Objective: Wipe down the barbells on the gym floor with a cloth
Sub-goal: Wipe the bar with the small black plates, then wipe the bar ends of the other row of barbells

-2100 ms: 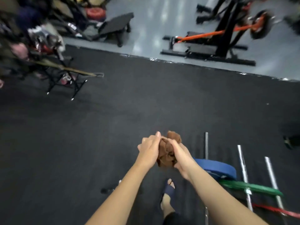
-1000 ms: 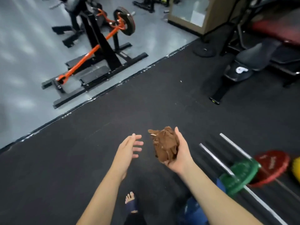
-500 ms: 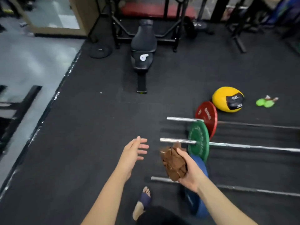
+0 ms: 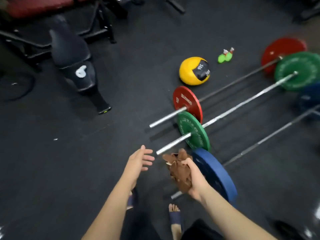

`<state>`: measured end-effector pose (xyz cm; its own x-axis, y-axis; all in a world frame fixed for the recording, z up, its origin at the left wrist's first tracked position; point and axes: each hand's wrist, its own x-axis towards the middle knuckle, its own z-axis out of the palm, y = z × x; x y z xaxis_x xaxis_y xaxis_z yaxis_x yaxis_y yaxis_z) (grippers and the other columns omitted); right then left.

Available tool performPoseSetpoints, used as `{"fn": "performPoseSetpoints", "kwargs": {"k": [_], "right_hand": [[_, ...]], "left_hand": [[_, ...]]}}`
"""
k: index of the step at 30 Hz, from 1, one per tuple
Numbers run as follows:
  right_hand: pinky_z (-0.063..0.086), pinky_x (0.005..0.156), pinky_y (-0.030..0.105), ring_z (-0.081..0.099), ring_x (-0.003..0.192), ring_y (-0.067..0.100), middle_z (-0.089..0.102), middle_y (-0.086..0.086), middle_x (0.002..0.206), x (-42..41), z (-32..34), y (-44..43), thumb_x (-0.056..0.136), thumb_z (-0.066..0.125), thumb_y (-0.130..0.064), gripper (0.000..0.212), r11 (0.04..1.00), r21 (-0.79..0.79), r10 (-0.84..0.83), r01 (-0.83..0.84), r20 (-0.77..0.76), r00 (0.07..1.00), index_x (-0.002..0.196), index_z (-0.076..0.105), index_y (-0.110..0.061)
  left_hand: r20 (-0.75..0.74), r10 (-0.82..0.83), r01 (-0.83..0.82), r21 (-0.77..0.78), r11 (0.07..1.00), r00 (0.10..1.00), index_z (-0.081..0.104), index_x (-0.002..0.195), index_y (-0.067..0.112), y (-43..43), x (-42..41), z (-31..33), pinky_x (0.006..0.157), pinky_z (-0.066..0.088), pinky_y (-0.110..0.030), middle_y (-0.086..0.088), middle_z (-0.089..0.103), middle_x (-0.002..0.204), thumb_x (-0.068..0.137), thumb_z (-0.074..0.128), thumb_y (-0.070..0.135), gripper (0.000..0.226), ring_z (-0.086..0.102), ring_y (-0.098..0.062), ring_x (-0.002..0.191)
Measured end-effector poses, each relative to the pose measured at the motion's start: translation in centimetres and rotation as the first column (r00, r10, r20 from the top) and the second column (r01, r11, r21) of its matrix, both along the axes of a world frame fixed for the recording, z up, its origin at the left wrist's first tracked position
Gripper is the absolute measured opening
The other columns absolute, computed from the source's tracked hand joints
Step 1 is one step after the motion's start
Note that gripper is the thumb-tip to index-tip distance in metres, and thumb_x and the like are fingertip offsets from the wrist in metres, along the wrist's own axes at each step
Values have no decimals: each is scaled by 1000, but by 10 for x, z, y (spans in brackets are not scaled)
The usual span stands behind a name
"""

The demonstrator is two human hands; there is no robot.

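Dim, soft light; blurred, warped edges

Bare floor (image 4: 78,161) left; plates (image 4: 194,130), bars (image 4: 242,103) crowd right, gaps seemingly narrow.

The ground is covered by dark rubber floor (image 4: 52,161). A black padded bench (image 4: 72,59) is set at upper left, backed by a red pad (image 4: 34,6) and black frames.
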<state>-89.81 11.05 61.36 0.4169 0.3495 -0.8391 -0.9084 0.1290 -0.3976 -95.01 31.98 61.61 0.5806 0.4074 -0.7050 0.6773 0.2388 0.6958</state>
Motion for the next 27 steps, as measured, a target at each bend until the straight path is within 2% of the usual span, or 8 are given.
{"fn": "performPoseSetpoints", "kwargs": {"k": [5, 7, 12, 14, 17, 22, 25, 27], "right_hand": [[58, 69, 31, 67, 100, 24, 69, 11, 130, 20, -40, -23, 96, 54, -38, 47, 879, -115, -464, 462, 14, 886, 134, 66, -12], [58, 64, 26, 69, 90, 18, 72, 7, 123, 18, -52, -25, 99, 50, -38, 50, 802, -157, -582, 576, 11, 813, 137, 64, -9], [54, 52, 25, 69, 64, 19, 72, 14, 105, -11, -80, 6, 98, 50, -21, 31, 595, -331, -770, 732, 24, 637, 120, 66, -6], [56, 56, 23, 71, 65, 15, 76, 8, 95, -20, -100, 22, 102, 51, -14, 23, 540, -446, -774, 714, 70, 630, 116, 67, -6], [55, 77, 29, 72, 86, 17, 77, 8, 104, -30, -155, 29, 101, 60, -17, 12, 535, -619, -664, 575, 112, 739, 107, 69, -14], [50, 60, 11, 67, 76, 5, 74, -2, 93, -21, -283, 15, 100, 61, -18, 8, 497, -677, -678, 543, 88, 730, 103, 69, -17], [53, 92, 30, 69, 98, 19, 74, 4, 114, -15, -377, 3, 94, 66, -34, 28, 490, -736, -622, 468, 82, 779, 117, 69, -19], [48, 100, 36, 64, 109, 25, 69, 2, 118, -14, -438, -6, 91, 67, -42, 41, 459, -793, -557, 400, 94, 825, 127, 66, -22]], "left_hand": [[-47, -340, 332, -126, 935, 939, 75, 107, 16, 4, 87, -60, 72, 52, -34, -5, 78, 88, 110, 37, 48, 50, 67, -19, 77], [-75, -492, 478, -147, 866, 867, 74, 107, 16, 10, 116, -80, 70, 51, -32, -6, 77, 90, 110, 35, 49, 51, 66, -19, 76], [-110, -894, 879, -167, 447, 434, 72, 104, 30, 11, 166, -139, 76, 47, -33, 4, 75, 100, 109, 31, 53, 47, 61, -13, 81], [-125, -925, 917, -139, 374, 359, 71, 104, 33, 7, 184, -168, 79, 47, -33, 6, 74, 101, 107, 33, 57, 45, 61, -13, 83], [-167, -909, 913, -85, 399, 382, 72, 100, 35, 0, 206, -228, 82, 48, -35, 7, 73, 99, 99, 37, 68, 48, 61, -13, 83], [-174, -913, 928, 25, 371, 369, 71, 111, 29, -13, 220, -350, 80, 42, -26, 9, 69, 105, 106, 37, 58, 45, 60, -10, 93], [-111, -956, 933, 272, 234, 272, 65, 103, 15, -23, 228, -432, 89, 42, -36, 3, 61, 102, 101, 34, 64, 57, 57, -19, 102], [-192, -967, 880, 472, 57, 166, 63, 120, 26, -21, 232, -494, 107, 35, -44, -2, 55, 131, 100, 37, 65, 51, 43, -29, 131]]}}
